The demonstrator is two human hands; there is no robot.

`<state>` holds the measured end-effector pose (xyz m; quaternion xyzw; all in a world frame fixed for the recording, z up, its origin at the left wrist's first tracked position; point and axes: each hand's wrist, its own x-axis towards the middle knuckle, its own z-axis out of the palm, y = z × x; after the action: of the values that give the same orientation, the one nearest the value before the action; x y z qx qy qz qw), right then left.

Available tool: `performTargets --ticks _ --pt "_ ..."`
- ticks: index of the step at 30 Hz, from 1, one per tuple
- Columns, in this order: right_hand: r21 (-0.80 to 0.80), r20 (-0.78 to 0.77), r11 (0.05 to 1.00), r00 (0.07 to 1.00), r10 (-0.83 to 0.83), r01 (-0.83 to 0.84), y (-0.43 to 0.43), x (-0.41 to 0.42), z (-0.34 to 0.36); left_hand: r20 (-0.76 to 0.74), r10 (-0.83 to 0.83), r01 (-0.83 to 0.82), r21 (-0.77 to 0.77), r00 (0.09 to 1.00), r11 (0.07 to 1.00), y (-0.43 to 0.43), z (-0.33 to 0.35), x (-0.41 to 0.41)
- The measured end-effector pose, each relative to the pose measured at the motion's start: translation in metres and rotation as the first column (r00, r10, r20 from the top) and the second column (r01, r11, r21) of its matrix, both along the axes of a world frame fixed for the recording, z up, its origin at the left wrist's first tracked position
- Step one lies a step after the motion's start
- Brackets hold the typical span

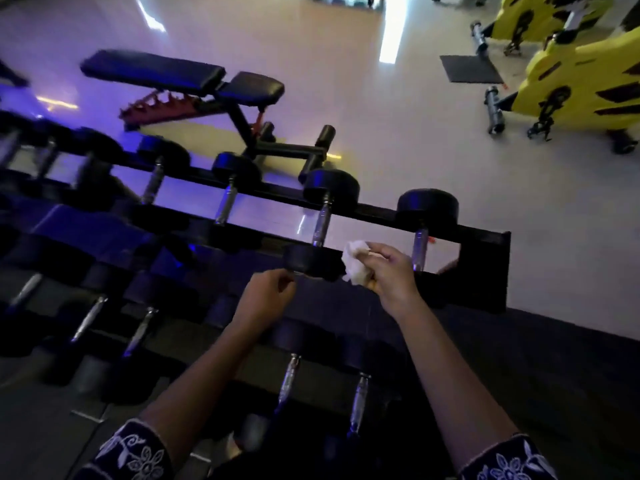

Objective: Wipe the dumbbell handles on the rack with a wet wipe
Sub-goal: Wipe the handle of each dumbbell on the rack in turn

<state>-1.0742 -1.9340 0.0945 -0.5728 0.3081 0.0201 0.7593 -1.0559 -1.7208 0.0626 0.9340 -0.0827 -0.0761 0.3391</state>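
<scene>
Looking down across pale gym floor [346, 98] washed in violet light, onto a dark rack [485, 271] lined with dumbbells [239, 192] in two tiers. Gripping a crumpled white wipe [356, 261] in the right hand [391, 271], fingers closed round it, bunching it out just beside the near head [311, 263] of the second dumbbell from the rack's right end. Holding it below that dumbbell's handle [320, 223], not yet on the metal. Hovering the left hand [266, 292] at the other side of the same head, fingers curled, showing nothing inside them; being unable to tell whether gripping the rubber or merely lying beside it.

Judging the wipe soft, limp and light, probably damp: keeping it bunched in the palm, then wrapping it round the bar. Judging the dumbbells heavy and stiff, sitting firm across the rails, unlikely to be rolling under a rub; steadying at a rubber head if needed. Expecting hard, perhaps knurled metal, liable to be snagging thin tissue, so taking each bar at its middle, between the heads.
</scene>
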Motion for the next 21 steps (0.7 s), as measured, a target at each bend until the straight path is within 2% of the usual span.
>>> performTargets --ticks 6,10,13,18,21 --pt "0.082 0.016 0.978 0.981 0.191 -0.192 0.113 -0.008 0.030 0.044 0.220 -0.219 -0.023 0.974 0.975 0.089 0.025 -0.041" --pt "0.116 -0.010 0.926 0.932 0.363 -0.360 0.197 -0.028 0.037 0.026 0.366 -0.365 -0.053 0.930 0.930 0.162 0.029 -0.083" --pt "0.006 -0.025 0.883 0.883 0.469 -0.469 0.269 -0.043 0.029 0.015 0.448 -0.446 -0.050 0.894 0.893 0.235 0.029 -0.119" --pt "-0.132 -0.007 0.833 0.841 0.541 -0.537 0.405 -0.072 0.028 0.031 0.533 -0.533 -0.005 0.845 0.846 0.369 0.033 -0.182" --pt "-0.360 -0.012 0.731 0.786 0.618 -0.580 0.497 -0.094 0.026 0.070 0.562 -0.564 0.024 0.824 0.825 0.450 0.037 -0.213"
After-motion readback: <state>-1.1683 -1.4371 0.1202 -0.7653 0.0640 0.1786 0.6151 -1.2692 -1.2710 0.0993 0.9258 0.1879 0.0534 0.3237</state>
